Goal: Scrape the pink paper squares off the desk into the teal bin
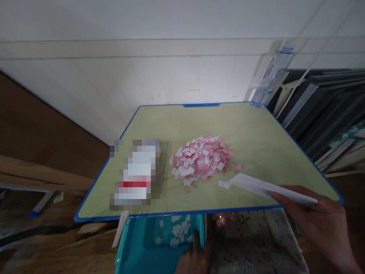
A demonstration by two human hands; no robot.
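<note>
Lower right, the right hand (319,220) has its grip clenched on a thin, flat white card (256,185), long axis slanting leftward, slightly up, near heaped pink-and-white paper squares (201,158). Bottom centre, the left hand's (194,260) hold on the smooth teal bin (135,245) I cannot tell.

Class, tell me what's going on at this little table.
A person's right hand holds a flat white piece over the table, its far end near a heap of pink and white scraps. The left hand is below, at a teal bin with white bits inside.
</note>
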